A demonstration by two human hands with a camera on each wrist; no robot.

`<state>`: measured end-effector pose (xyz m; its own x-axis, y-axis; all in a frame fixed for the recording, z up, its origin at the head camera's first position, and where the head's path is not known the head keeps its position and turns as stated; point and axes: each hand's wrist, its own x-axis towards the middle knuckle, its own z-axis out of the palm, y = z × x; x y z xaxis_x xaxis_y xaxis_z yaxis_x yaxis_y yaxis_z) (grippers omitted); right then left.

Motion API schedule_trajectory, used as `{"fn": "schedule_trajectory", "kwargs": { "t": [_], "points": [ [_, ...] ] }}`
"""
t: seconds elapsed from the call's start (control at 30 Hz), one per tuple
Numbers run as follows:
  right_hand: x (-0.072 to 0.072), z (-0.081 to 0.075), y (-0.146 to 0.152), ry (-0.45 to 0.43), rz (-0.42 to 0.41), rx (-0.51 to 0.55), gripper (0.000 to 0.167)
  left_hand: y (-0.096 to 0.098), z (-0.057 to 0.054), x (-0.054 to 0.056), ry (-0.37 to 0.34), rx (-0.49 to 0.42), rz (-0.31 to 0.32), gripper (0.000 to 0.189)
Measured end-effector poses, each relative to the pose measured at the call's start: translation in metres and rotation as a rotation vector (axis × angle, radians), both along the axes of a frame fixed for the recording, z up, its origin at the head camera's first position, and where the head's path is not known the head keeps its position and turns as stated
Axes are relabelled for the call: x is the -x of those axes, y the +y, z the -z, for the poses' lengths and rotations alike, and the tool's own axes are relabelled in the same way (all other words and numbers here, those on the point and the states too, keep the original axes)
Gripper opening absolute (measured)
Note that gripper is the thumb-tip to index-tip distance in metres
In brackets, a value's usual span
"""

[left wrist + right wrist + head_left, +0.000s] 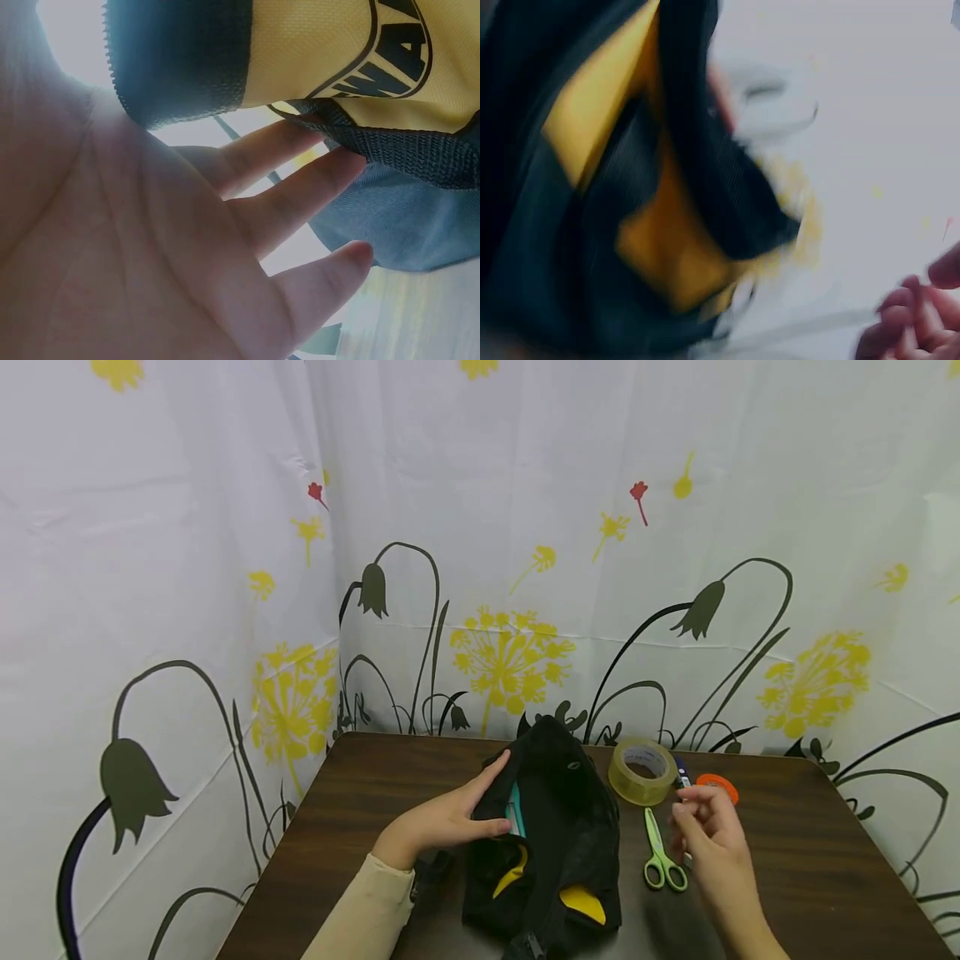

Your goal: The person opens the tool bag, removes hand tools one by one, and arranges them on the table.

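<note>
A black bag with yellow panels (581, 903) stands on the table, its top open, and a teal-edged item (515, 810) shows inside. My left hand (450, 814) lies at the left side of the opening, thumb over the inside. In the left wrist view its straight, spread fingers (300, 195) touch the bag's dark edge. My right hand (712, 839) hovers right of green-handled scissors (663, 864), partly covering a marker with a blue cap (681, 770). Its fingers are loosely curled, and the right wrist view shows nothing between them.
A roll of clear packing tape (642, 789) sits behind the scissors. Beside the marker is a round orange thing (720, 787), partly behind my right hand. The dark wooden table (810, 860) ends at a white curtain with a flower print (525, 485).
</note>
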<state>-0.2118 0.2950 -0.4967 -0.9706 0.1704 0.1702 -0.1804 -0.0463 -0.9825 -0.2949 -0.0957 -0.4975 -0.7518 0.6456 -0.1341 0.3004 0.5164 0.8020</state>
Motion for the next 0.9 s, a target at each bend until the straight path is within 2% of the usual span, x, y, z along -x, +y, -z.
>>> {"fn": "schedule_trajectory", "kwargs": {
  "t": [0.1, 0.2, 0.33, 0.6, 0.73, 0.9],
  "points": [
    [0.004, -0.015, -0.021, -0.013, -0.187, -0.029, 0.015, 0.000, 0.000, 0.000, 0.013, -0.002, 0.001, 0.107],
    [0.012, -0.029, -0.040, -0.064, -0.315, -0.055, 0.023, 0.000, 0.000, 0.001, 0.021, -0.005, 0.005, 0.108],
    [0.026, -0.041, -0.061, -0.151, -0.414, -0.064, 0.035, 0.000, 0.003, 0.001, 0.008, -0.004, 0.011, 0.107],
    [0.065, -0.061, -0.081, -0.266, -0.640, -0.117, 0.041, 0.002, 0.005, 0.001, 0.013, -0.015, 0.015, 0.109],
    [0.081, -0.070, -0.092, -0.291, -0.711, -0.124, 0.039, 0.001, 0.003, 0.002, 0.009, -0.014, 0.015, 0.109],
    [0.098, -0.071, -0.110, -0.338, -0.709, -0.065, 0.037, 0.000, 0.001, 0.003, 0.007, -0.009, 0.011, 0.109]
  ]
}}
